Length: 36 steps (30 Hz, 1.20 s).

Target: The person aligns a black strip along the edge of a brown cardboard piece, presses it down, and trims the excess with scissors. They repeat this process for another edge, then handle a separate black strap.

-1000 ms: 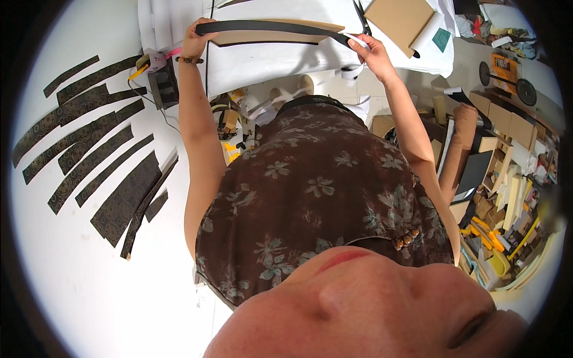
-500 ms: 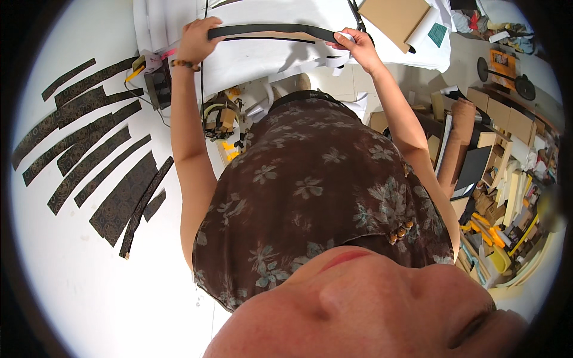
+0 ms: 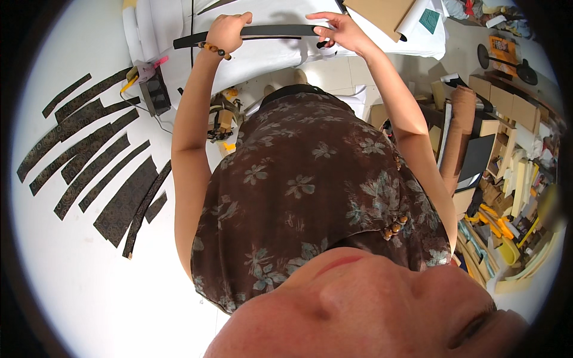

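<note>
A long dark strip (image 3: 277,30), smooth and flat, stretches between my hands above the white-covered table. My left hand (image 3: 228,32), a beaded bracelet on its wrist, is closed on the strip partway along; a tail of it sticks out to the left. At the strip's right end, the thumb and some fingers of my right hand (image 3: 339,33) grip it, while the index finger reaches out to the left. Below the strip, a thin black line or strip (image 3: 265,38) lies on the white surface (image 3: 262,56).
Patterned dark cloth pieces (image 3: 98,134) lie spread on a white surface at the left, near a black box (image 3: 157,90) with a cable. Brown board (image 3: 382,15) and a green piece (image 3: 428,21) lie at the far right. Crowded shelves and a brown roll (image 3: 459,131) stand right.
My left hand has moved right along the strip, so a tail now shows left of it. My right hand has shifted slightly left, its index finger now stretched out.
</note>
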Tool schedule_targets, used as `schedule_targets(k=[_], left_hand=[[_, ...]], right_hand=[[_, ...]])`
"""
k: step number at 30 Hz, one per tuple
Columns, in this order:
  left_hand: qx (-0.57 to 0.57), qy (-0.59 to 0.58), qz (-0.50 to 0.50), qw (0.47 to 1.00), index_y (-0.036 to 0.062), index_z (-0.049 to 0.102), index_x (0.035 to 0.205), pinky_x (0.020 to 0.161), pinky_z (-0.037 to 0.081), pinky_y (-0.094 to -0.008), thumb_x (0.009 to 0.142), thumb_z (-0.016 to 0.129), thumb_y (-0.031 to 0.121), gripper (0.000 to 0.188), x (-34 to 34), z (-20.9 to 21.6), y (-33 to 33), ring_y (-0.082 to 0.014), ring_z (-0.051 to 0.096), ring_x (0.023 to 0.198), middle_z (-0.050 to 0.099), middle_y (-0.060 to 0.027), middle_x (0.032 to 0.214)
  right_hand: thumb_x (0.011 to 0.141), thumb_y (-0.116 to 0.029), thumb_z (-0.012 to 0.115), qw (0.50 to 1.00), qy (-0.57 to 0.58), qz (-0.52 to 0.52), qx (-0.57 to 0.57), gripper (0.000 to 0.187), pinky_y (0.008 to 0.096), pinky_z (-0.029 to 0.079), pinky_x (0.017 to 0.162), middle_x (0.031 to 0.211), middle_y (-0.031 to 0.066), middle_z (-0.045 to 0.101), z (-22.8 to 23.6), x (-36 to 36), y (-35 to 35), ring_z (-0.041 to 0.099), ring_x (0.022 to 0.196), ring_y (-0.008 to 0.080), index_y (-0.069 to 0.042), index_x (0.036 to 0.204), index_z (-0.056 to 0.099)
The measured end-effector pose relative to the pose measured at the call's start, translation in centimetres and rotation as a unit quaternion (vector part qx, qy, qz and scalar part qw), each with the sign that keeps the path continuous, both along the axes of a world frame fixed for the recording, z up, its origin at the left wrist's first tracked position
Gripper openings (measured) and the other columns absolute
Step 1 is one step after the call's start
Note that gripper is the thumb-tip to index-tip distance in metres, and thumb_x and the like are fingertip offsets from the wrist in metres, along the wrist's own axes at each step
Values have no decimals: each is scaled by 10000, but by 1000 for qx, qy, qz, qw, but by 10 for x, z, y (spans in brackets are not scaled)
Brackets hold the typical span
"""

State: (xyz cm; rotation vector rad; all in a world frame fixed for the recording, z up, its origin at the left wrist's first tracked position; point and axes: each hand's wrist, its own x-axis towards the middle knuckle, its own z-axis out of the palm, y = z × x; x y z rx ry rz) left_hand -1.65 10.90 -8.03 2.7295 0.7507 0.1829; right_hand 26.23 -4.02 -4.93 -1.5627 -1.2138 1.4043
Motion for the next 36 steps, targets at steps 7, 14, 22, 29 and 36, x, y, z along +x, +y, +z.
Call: schedule_targets(k=[7, 14, 22, 29, 36], left_hand=[[30, -24, -13, 999, 61, 550, 901, 714, 475, -445, 617, 584, -95, 326, -7, -22, 8, -365, 623, 791, 660, -128, 825], [39, -13, -9, 999, 75, 557, 903, 813, 457, -422, 643, 553, -86, 307, -18, -21, 5, -313, 615, 859, 636, -68, 847], [47, -36, -10, 998, 68, 540, 969, 843, 449, -421, 664, 557, -96, 347, -17, -29, 5, -294, 593, 920, 614, -69, 907], [30, -55, -8, 998, 65, 510, 957, 817, 455, -426, 662, 567, -101, 344, -14, -26, 5, -305, 581, 926, 594, -76, 895], [26, -63, 6, 998, 70, 507, 954, 784, 466, -432, 664, 559, -99, 340, -22, -29, 6, -324, 577, 900, 591, -78, 888]], right_hand=[[882, -304, 719, 993, -100, 48, -41, 272, 226, 439, 601, 651, -25, 601, -7, 28, 1, 558, 626, 59, -47, 806, 676], [841, -269, 766, 994, -93, 11, -50, 262, 228, 463, 627, 714, -32, 627, -20, 81, -20, 578, 652, 59, -49, 774, 641], [832, -402, 738, 910, -406, 71, 54, 576, 362, 457, 968, 1228, 112, 611, -57, 65, -15, 586, 1123, 256, -106, 1289, 550], [852, -449, 703, 970, -120, 171, 124, 573, 389, 395, 1060, 1260, 123, 612, -56, 4, 34, 537, 1229, 273, -109, 1291, 559], [790, -432, 782, 982, -153, 111, 30, 393, 282, 483, 640, 742, 29, 669, -67, 2, 31, 601, 663, 121, -64, 873, 673]])
